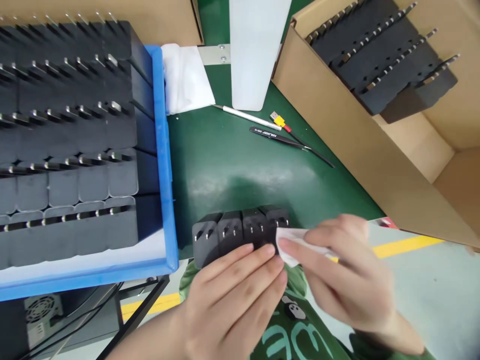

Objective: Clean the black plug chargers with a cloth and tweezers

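1. Fingers straight and pressed together, the person's left hand lies along the near side of four black plastic plug blocks; its thumb is out of sight, so whether it grips them cannot be told.
2. These blocks stand side by side in a row at the near edge of the green table, metal prongs upward.
3. Beside it, the right hand, slightly blurred, pinches a white, thin wipe between thumb and fingers, against the rightmost block.
4. To the left, a blue plastic tray holds many similar black blocks in rows, prongs up.
5. Beyond the hands lie a slim silver pointed rod, black tweezers and a black cable with a yellow-and-red USB plug, near one another.
6. Next to the tray's far corner rests a folded white cloth.
7. On the right, an open brown cardboard box contains more black pronged blocks.
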### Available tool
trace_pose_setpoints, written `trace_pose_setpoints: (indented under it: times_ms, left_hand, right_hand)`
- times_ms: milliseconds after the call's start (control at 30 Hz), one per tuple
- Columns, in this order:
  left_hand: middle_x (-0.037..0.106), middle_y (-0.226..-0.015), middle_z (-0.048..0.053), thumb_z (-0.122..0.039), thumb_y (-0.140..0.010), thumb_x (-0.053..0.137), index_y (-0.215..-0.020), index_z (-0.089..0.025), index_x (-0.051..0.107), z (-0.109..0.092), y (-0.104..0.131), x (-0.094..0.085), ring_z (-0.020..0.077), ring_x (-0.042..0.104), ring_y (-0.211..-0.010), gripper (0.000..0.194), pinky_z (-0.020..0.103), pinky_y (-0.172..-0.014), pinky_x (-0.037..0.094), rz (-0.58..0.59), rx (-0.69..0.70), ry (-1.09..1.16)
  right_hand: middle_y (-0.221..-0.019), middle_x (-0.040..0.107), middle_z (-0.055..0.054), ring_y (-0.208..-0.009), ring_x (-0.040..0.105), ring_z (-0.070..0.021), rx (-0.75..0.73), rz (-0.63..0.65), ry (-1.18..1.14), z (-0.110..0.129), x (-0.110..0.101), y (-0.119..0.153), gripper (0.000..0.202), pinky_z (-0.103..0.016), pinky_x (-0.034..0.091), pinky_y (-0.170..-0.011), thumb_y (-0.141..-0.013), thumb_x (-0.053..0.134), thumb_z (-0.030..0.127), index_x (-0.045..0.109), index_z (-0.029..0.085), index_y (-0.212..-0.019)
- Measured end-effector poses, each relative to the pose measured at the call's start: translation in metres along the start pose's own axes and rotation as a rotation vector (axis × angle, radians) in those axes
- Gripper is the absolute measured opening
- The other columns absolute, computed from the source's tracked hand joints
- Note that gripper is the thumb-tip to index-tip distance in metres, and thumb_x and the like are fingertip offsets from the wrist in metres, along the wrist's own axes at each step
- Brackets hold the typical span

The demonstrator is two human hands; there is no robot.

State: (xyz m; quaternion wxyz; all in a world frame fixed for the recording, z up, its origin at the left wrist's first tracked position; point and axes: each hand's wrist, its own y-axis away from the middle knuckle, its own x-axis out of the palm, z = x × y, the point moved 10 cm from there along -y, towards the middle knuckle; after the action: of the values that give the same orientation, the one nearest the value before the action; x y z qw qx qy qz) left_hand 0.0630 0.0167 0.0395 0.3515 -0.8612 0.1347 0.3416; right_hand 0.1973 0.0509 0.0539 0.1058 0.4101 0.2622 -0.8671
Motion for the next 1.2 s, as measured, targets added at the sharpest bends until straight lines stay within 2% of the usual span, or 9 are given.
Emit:
trace_pose_setpoints:
  times_ms: [33, 100, 200, 333, 467, 633, 800, 967, 1200]
  left_hand:
    - [0.077, -0.115, -0.002, -0.012, -0.092, 0.062, -0.109, -0.019, 0.072, 0.003, -0.003, -0.007, 0.0127, 0.064, -0.124, 0.021, 0.027, -0.119, 0.042, 0.002, -0.029, -0.023]
    - [0.074, -0.124, -0.001, -0.026, -0.084, 0.077, -0.119, -0.024, 0.067, 0.01, -0.014, -0.013, 0.0197, 0.059, -0.13, 0.036, 0.037, -0.124, 0.035, 0.086, -0.072, -0.153]
    - [0.064, -0.139, 0.012, -0.044, -0.089, 0.071, -0.141, -0.012, 0.051, 0.026, -0.036, -0.004, 0.0327, 0.053, -0.136, 0.064, 0.051, -0.119, 0.035, 0.257, -0.114, -0.28]
    - [0.071, -0.126, 0.009, -0.024, -0.095, 0.058, -0.151, -0.006, 0.034, 0.035, -0.053, 0.022, 0.0249, 0.064, -0.12, 0.063, 0.044, -0.113, 0.037, 0.371, -0.112, -0.214]
    - [0.074, -0.117, 0.006, -0.015, -0.089, 0.059, -0.153, -0.007, 0.031, 0.039, -0.052, 0.032, 0.0201, 0.069, -0.108, 0.07, 0.039, -0.11, 0.039, 0.362, -0.141, -0.126]
    - [0.074, -0.119, 0.006, -0.017, -0.089, 0.06, -0.152, -0.007, 0.031, 0.042, -0.049, 0.028, 0.0191, 0.069, -0.109, 0.071, 0.035, -0.107, 0.043, 0.352, -0.161, -0.118]
    - [0.075, -0.115, 0.005, -0.014, -0.089, 0.059, -0.152, -0.009, 0.031, 0.044, -0.047, 0.027, 0.0188, 0.07, -0.104, 0.069, 0.035, -0.105, 0.047, 0.338, -0.185, -0.143]
    - [0.076, -0.11, 0.005, -0.02, -0.094, 0.056, -0.152, -0.011, 0.032, 0.043, -0.047, 0.027, 0.0184, 0.072, -0.094, 0.064, 0.036, -0.102, 0.051, 0.313, -0.178, -0.146]
    - [0.076, -0.107, 0.004, -0.016, -0.098, 0.046, -0.152, -0.011, 0.032, 0.044, -0.05, 0.025, 0.0167, 0.071, -0.094, 0.055, 0.036, -0.102, 0.052, 0.319, -0.173, -0.121]
  right_hand:
    - [-0.084, 0.061, -0.005, -0.077, 0.054, -0.0171, -0.017, -0.008, 0.047, 0.007, 0.006, 0.007, 0.029, -0.036, 0.04, -0.07, -0.085, 0.058, 0.001, 0.073, 0.014, -0.107]
    - [-0.084, 0.063, -0.006, -0.076, 0.054, -0.0171, -0.037, -0.039, 0.151, 0.016, 0.016, 0.011, 0.028, -0.036, 0.037, -0.069, -0.088, 0.057, 0.005, 0.072, 0.013, -0.109]
    - [-0.083, 0.066, -0.006, -0.075, 0.053, -0.0188, -0.065, -0.033, 0.305, 0.022, 0.03, 0.007, 0.031, -0.037, 0.034, -0.071, -0.09, 0.051, 0.007, 0.071, 0.01, -0.114]
    - [-0.081, 0.067, -0.007, -0.076, 0.052, -0.0205, -0.022, -0.002, 0.31, 0.023, 0.034, 0.007, 0.033, -0.037, 0.034, -0.072, -0.091, 0.045, 0.005, 0.07, 0.006, -0.112]
    - [-0.075, 0.068, -0.004, -0.074, 0.051, -0.0179, 0.013, -0.028, 0.237, 0.024, 0.029, 0.005, 0.027, -0.036, 0.033, -0.07, -0.086, 0.053, 0.004, 0.073, 0.009, -0.103]
    - [-0.069, 0.066, -0.002, -0.068, 0.046, -0.0176, -0.033, -0.19, 0.418, 0.032, 0.024, -0.005, 0.027, -0.035, 0.023, -0.063, -0.087, 0.052, 0.006, 0.075, 0.01, -0.101]
    - [-0.084, 0.071, -0.005, -0.075, 0.052, -0.0184, 0.02, -0.07, 0.417, 0.031, 0.033, 0.005, 0.03, -0.036, 0.029, -0.067, -0.088, 0.057, 0.009, 0.071, 0.006, -0.114]
    - [-0.075, 0.069, -0.006, -0.071, 0.052, -0.0184, -0.08, -0.156, 0.434, 0.043, 0.019, 0.004, 0.018, -0.035, 0.026, -0.061, -0.086, 0.06, 0.007, 0.074, 0.006, -0.096]
    - [-0.073, 0.063, -0.009, -0.068, 0.047, -0.021, -0.183, -0.081, 0.577, 0.049, 0.034, -0.02, 0.022, -0.036, 0.016, -0.057, -0.086, 0.051, 0.006, 0.071, 0.011, -0.079]
